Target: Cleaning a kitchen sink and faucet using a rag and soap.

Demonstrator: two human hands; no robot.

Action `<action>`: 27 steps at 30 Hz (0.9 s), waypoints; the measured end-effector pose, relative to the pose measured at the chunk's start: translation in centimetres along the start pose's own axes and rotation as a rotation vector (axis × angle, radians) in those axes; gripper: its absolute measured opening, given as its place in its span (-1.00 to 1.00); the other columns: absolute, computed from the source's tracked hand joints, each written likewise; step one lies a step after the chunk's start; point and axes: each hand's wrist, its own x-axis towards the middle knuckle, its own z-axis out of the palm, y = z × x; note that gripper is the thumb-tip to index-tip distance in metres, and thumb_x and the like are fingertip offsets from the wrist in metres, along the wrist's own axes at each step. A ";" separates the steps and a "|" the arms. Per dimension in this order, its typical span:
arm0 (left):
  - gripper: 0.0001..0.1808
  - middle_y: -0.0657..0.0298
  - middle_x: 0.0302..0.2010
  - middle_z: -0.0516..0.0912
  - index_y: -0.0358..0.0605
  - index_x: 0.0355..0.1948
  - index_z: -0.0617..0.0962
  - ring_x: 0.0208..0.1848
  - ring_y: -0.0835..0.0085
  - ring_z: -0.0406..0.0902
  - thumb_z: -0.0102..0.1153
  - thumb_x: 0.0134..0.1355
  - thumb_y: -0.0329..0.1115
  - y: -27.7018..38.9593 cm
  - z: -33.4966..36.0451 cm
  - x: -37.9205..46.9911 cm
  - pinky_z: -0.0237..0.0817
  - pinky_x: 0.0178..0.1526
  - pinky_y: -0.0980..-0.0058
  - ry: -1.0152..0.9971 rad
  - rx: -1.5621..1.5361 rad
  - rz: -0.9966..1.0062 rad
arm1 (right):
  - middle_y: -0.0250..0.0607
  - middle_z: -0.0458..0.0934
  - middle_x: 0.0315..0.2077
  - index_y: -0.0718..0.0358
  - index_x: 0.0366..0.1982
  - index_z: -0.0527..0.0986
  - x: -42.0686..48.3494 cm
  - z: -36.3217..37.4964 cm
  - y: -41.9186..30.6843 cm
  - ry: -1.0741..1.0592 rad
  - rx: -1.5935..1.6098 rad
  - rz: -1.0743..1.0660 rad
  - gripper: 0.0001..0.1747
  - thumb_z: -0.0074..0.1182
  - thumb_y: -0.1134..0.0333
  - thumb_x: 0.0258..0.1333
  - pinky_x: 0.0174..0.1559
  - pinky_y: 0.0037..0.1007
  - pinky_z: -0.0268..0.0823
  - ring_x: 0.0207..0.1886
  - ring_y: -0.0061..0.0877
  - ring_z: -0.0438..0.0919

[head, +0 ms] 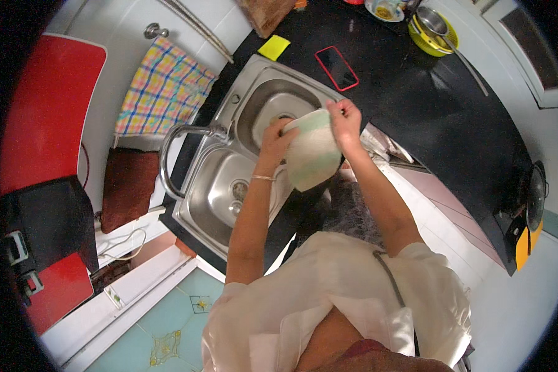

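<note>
A pale cream and green cloth (312,151) hangs between my two hands, over the near edge of a steel double sink (255,65). My left hand (277,140) grips its upper left edge, and my right hand (345,122) pinches its upper right corner. The lower part of the cloth hangs loose. A curved chrome faucet (167,158) stands at the left side of the sink, its spout over the nearer basin.
On the black countertop (400,107) lie a red-edged phone (337,68) and a yellow sponge cloth (274,47). A yellow basket (430,42) holds a metal ladle. A checked towel (165,88) hangs on the left wall above a brown cloth (130,186). A pan lid (535,197) stands far right.
</note>
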 end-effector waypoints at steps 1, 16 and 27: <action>-0.71 0.40 -0.38 0.61 -0.29 -0.09 0.67 -0.40 0.67 0.44 0.33 0.22 -0.33 -0.1 1.9 0.8 0.29 -0.35 0.59 -0.022 0.008 0.067 | -0.43 0.39 -0.64 0.28 -0.51 0.45 1.3 -1.6 0.2 0.064 -0.025 -0.052 -0.67 0.29 0.23 0.17 -0.37 -0.49 0.23 -0.47 -0.68 0.29; -0.35 -0.16 0.44 0.18 -0.49 0.30 0.32 0.53 -0.08 0.01 0.13 0.21 -0.40 -4.2 25.2 14.4 -0.16 0.49 -0.05 -0.322 0.971 0.573 | -0.22 0.01 0.49 0.14 0.42 0.18 13.6 -16.3 8.6 -0.252 -1.407 -0.407 -0.33 -0.07 0.34 0.29 0.37 0.45 -0.37 0.56 -0.32 -0.05; -0.28 -0.19 0.50 0.06 -0.19 0.42 0.30 0.55 -0.12 -0.05 0.10 0.24 -0.21 -2.4 20.5 38.9 -0.24 0.47 -0.24 -0.213 1.113 0.599 | 0.18 0.10 0.41 0.40 0.33 0.25 35.6 -4.5 9.7 -0.220 -1.307 -0.444 -0.36 -0.05 0.31 0.25 0.41 0.27 -0.19 0.50 0.03 0.02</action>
